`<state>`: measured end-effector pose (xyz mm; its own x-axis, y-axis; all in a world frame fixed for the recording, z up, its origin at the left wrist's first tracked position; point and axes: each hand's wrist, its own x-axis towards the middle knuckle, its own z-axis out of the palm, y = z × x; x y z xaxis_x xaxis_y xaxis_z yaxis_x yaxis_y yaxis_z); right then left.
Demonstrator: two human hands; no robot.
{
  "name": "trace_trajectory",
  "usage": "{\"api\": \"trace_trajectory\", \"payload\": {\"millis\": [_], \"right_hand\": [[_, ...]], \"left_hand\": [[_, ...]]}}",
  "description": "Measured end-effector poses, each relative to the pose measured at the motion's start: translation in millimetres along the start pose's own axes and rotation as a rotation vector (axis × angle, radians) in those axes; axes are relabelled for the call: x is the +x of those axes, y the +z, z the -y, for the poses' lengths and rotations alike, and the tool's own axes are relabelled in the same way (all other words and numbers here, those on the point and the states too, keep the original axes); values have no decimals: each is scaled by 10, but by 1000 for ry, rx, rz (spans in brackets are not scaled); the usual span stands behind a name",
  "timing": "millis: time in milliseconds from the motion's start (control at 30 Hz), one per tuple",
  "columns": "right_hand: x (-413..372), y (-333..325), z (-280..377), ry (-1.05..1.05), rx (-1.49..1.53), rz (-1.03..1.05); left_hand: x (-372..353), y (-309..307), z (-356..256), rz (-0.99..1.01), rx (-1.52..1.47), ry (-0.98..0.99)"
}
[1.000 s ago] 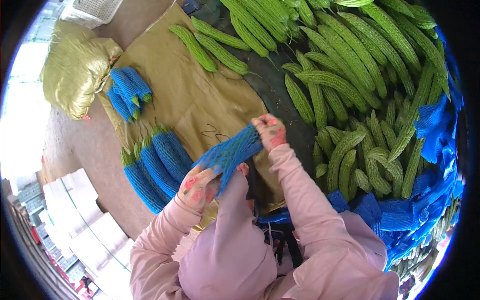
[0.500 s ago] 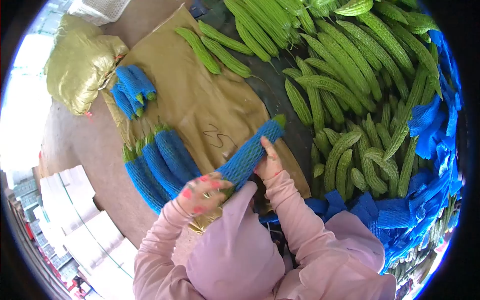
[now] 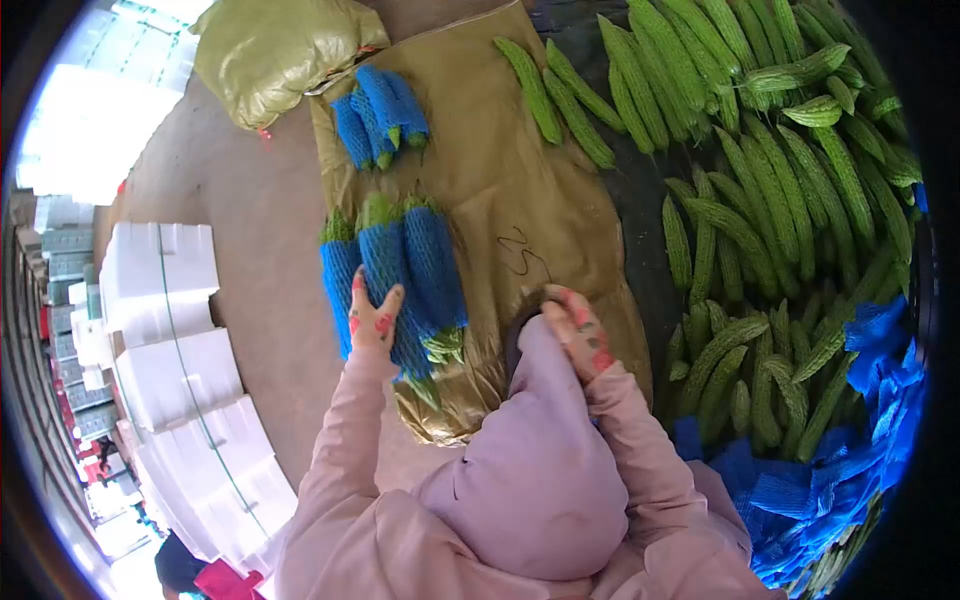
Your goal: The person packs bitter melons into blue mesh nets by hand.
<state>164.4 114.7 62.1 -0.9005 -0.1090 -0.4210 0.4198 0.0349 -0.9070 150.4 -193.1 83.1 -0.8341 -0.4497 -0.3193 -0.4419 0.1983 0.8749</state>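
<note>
My left hand (image 3: 374,318) lies over a bitter melon in blue foam netting (image 3: 385,255), its thumb and forefinger spread apart against the netting. This melon's green tip is blurred. It lies in a row with other netted bitter melons (image 3: 435,265) on the tan woven sack (image 3: 490,150). My right hand (image 3: 578,330) is beside my sleeve-coloured covered knee (image 3: 545,370), fingers curled over the rim of a dark round thing (image 3: 524,308); what they hold is partly hidden.
Farther up the sack lies a smaller group of netted melons (image 3: 380,115). Loose bitter melons (image 3: 760,200) are heaped at the right, with blue netting sleeves (image 3: 790,490) below them. A full sack (image 3: 285,55) stands at the top left, and white foam boxes (image 3: 165,280) are stacked at the left.
The netted bitter melon has moved left from between both hands into the row on the sack. My right hand has let go of it and drawn down to the knee. The view has shifted left.
</note>
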Motion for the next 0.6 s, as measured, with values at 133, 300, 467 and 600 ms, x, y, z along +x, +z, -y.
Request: {"api": "trace_trajectory", "payload": {"millis": [133,300,467,600], "right_hand": [[-298,-374,-340,155,19,-150],[-819,-853,-901,197,-124,-251],[-1361,-1007,-1054,387,-1263,146],[-1577,-1053,-1277,464,-1406,149]], "left_hand": [[218,-217,103,-196,1015,-13],[275,-103,299,-252,1328,80],[280,-108,283,-206,1225,46],[315,-151,388,-272,1252,203]]}}
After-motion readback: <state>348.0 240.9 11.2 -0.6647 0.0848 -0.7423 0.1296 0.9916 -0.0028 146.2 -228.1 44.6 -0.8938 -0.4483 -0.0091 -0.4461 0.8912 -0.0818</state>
